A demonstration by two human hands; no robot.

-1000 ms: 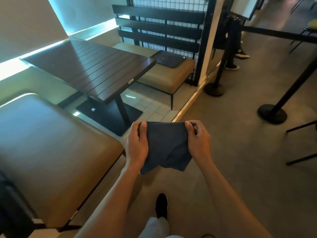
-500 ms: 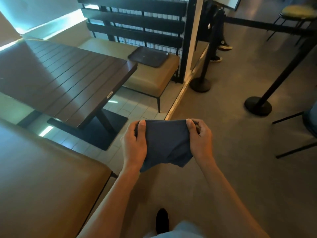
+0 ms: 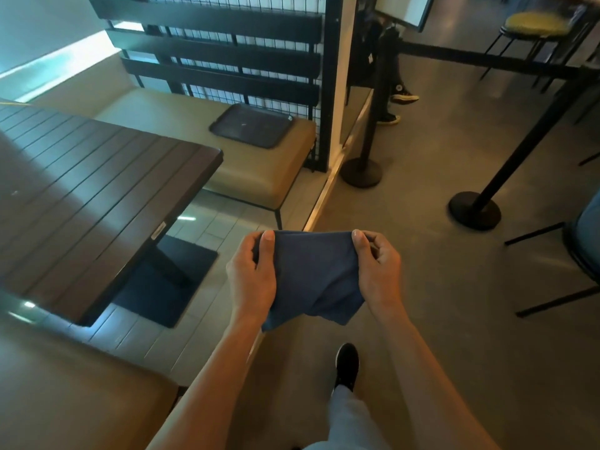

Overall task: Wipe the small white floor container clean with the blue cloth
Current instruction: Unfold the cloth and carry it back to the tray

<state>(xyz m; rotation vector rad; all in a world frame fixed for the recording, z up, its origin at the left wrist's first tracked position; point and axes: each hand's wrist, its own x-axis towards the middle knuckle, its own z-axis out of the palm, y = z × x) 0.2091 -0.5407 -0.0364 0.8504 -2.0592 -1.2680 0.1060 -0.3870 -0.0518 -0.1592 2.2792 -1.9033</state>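
Head view, left to right: a dark brown slatted wooden worktop (image 3: 97, 196) fills the left side, with a tan padded bench (image 3: 259, 170) beyond it that carries a flat black plastic tray (image 3: 251, 129). At centre the left hand (image 3: 251, 274) pinches the upper left corner of the dark blue cloth (image 3: 313, 274), thumb on the near face and fingers curled behind. The right hand (image 3: 378, 271) pinches the upper right corner the same way. The cloth is stretched between them at its top edge and hangs loose below, above the grey floor (image 3: 454, 319). Further right stand black round-based barrier posts (image 3: 475, 206) and the thin black legs of a chair (image 3: 552, 277).

The small white floor container is nowhere in this view, so the wiping has not begun. The chief risk, as I judge it, is a trip: the person's black shoe (image 3: 346, 365) is mid-stride on the floor, the post bases and chair legs lie low to the right, and the raised cloth hides part of the floor ahead. The loose lower edge could also drag or snag on furniture, and so dirty the container.
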